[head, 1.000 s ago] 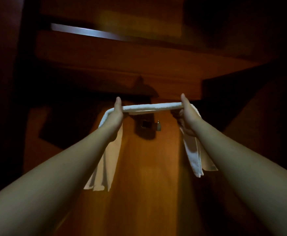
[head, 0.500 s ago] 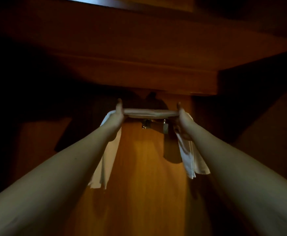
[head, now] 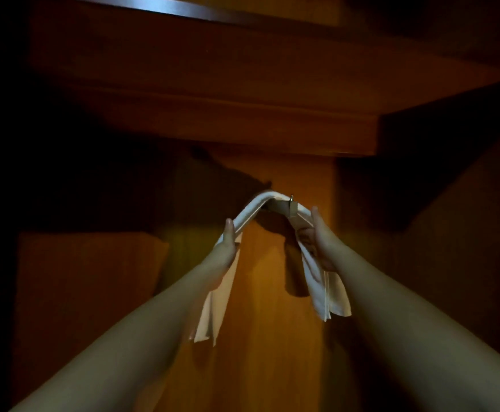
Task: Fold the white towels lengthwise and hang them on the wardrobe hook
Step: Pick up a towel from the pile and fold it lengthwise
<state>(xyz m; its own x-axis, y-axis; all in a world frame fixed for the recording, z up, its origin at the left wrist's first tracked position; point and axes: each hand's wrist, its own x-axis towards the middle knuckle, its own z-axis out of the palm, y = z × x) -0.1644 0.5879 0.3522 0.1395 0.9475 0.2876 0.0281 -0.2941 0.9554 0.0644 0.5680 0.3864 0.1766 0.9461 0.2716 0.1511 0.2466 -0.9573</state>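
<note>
A white towel point(head: 260, 203), folded into a long narrow strip, lies draped over the metal hook point(head: 292, 205) on the wooden back panel of the wardrobe. Its middle arches over the hook and both ends hang down. My left hand point(head: 228, 248) grips the left side just below the arch, thumb up along the cloth. My right hand point(head: 317, 236) grips the right side, fingers curled round the strip. The hook's tip pokes up above the towel near my right hand.
A wooden shelf point(head: 242, 126) juts out just above the hook, with a metal rail point(head: 159, 7) higher up. Dark wardrobe walls close in at left and right. The orange wooden back panel point(head: 266, 337) runs down below the towel.
The towel was held flat and taut above the hook. Both hands have come down and its middle now rests bent over the hook.
</note>
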